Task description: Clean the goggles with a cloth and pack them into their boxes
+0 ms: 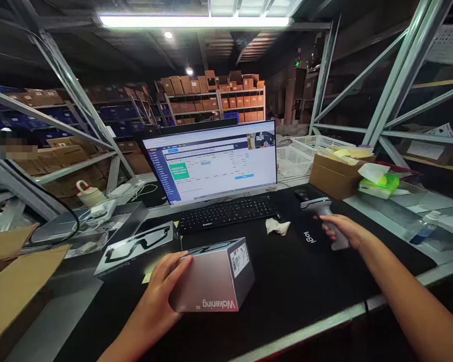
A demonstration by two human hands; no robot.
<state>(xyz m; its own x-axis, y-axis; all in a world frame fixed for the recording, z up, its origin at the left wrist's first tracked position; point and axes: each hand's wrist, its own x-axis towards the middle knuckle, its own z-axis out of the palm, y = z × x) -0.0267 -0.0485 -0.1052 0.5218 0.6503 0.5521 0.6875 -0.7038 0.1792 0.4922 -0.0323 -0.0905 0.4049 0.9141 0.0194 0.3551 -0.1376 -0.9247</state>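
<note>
My left hand point(162, 281) grips the side of a silver-grey "Wakening" product box point(207, 279), which has a barcode label on one face. My right hand point(343, 230) is wrapped around the handle of a grey handheld barcode scanner point(319, 206), with its head pointing to the left. Behind the silver box lies a second box point(136, 251), black and white. Both boxes rest on a black Logi desk mat point(298, 271). A crumpled tissue point(278, 227) lies between the keyboard and my right hand.
A monitor point(209, 163) showing a web page stands behind a black keyboard point(226, 213), with a mouse point(304, 195) to the right. Cardboard flaps point(11, 286) jut in at left. An open carton point(335, 173) and white baskets point(294, 161) stand right. Steel racks hold cartons.
</note>
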